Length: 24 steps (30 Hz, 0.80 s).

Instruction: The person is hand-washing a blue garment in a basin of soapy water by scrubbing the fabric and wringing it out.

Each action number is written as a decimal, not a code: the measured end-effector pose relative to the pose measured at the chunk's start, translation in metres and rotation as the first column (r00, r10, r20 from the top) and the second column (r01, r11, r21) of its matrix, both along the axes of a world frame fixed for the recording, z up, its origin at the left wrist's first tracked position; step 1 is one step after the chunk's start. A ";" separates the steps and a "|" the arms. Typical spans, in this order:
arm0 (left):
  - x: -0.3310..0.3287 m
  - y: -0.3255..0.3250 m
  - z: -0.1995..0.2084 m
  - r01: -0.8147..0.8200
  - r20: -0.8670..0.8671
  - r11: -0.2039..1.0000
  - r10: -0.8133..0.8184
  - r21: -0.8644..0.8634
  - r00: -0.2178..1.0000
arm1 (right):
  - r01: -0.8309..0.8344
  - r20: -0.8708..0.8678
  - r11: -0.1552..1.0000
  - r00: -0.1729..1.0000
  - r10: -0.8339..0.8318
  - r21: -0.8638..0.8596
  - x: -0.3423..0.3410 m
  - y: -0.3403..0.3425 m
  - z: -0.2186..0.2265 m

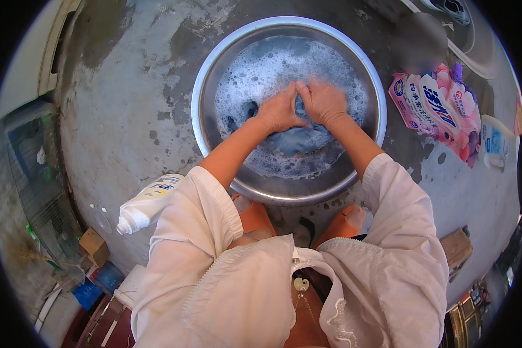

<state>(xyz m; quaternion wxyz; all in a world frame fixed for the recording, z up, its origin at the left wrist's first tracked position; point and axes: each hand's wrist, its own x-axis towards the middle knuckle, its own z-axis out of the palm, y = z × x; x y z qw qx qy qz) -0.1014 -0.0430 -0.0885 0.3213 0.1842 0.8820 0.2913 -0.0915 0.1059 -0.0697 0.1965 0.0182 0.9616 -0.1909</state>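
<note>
A wide metal basin [377, 116] holds water covered with white suds [243, 72]. In its middle lies a soaked grey-blue cloth [298, 141], partly sunk below the foam. My left hand [281, 110] grips the cloth from the left, fingers curled. From the right, my right hand [326, 102] clasps another part of it, slightly smeared by motion. Both hands are close together, thumbs nearly touching, with a strip of cloth showing between them. Suds and cloth hide some of the fingertips.
A white bottle [148, 203] lies on the concrete floor left of the basin. To the right are a pink printed detergent bag [438, 110] and a clear plastic packet [495, 142]. A brown block [455, 249] sits at lower right, a cardboard box [94, 246] at lower left.
</note>
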 end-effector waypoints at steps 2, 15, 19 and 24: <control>-0.001 0.003 -0.001 -0.062 -0.019 0.997 0.063 0.035 0.998 | 0.004 0.049 0.999 0.999 -0.002 -0.047 -0.011 0.006 -0.003; 0.025 -0.009 0.059 -0.523 0.400 0.774 0.379 0.356 0.834 | 0.522 -0.011 0.838 0.848 -0.530 -0.160 0.032 0.020 0.018; 0.027 -0.005 0.128 -0.761 0.688 0.423 0.346 0.493 0.638 | 0.813 0.739 0.247 0.582 -0.339 -0.527 0.031 0.043 0.009; 0.035 -0.030 0.167 -0.742 0.687 0.393 0.301 0.543 0.661 | 0.776 0.712 0.117 0.618 -0.332 -0.619 0.034 0.034 0.084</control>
